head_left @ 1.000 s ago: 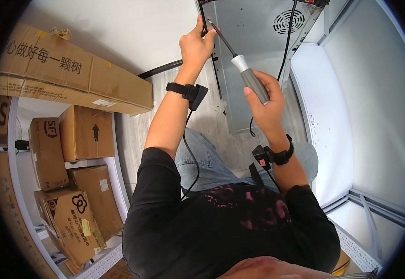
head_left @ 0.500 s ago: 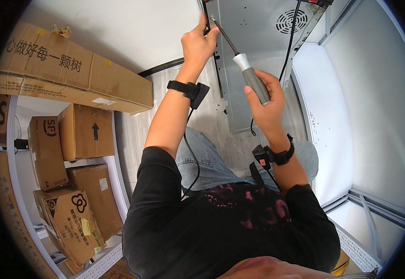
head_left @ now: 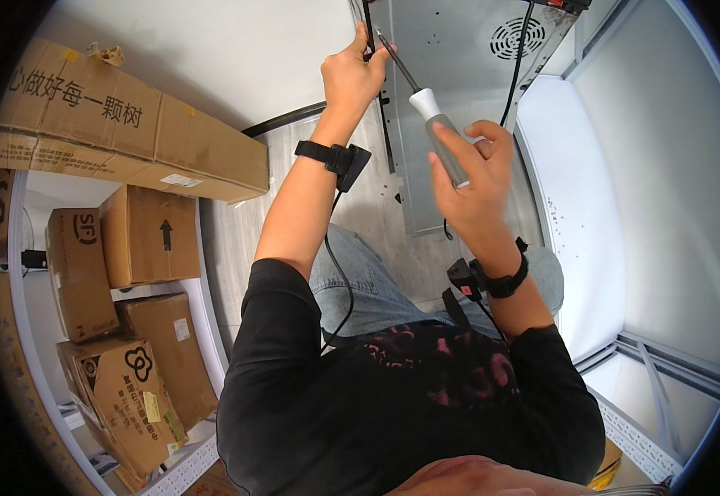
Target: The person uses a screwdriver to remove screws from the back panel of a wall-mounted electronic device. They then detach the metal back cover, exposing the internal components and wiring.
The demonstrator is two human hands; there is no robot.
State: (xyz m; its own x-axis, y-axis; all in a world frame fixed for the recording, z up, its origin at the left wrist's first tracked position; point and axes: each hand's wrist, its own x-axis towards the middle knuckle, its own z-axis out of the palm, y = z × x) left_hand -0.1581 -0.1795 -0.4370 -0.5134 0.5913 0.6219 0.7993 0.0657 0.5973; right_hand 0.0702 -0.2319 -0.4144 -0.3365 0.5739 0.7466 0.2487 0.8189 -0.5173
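Note:
My right hand (head_left: 477,178) is closed around the grey and white handle of a screwdriver (head_left: 445,140), index finger laid along the handle. The dark shaft slants up and left. Its tip lies by the left edge of a grey metal panel (head_left: 446,91), close to my left thumb. My left hand (head_left: 353,78) is closed at that edge, fingers curled around a black strip (head_left: 369,25); part of the grip is hidden behind the hand. Whether the tip sits in a screw is too small to tell.
A black cable (head_left: 518,66) hangs down the panel beside a round vent (head_left: 518,38). Cardboard boxes (head_left: 152,236) fill a white shelf on the left, and a long carton (head_left: 128,124) lies above them. At right stands a white curved panel (head_left: 575,207).
My right hand has shifted its hold on the screwdriver, fingers lifting and turning over the handle. The handle has moved slightly left and up. My left hand stays at the panel edge.

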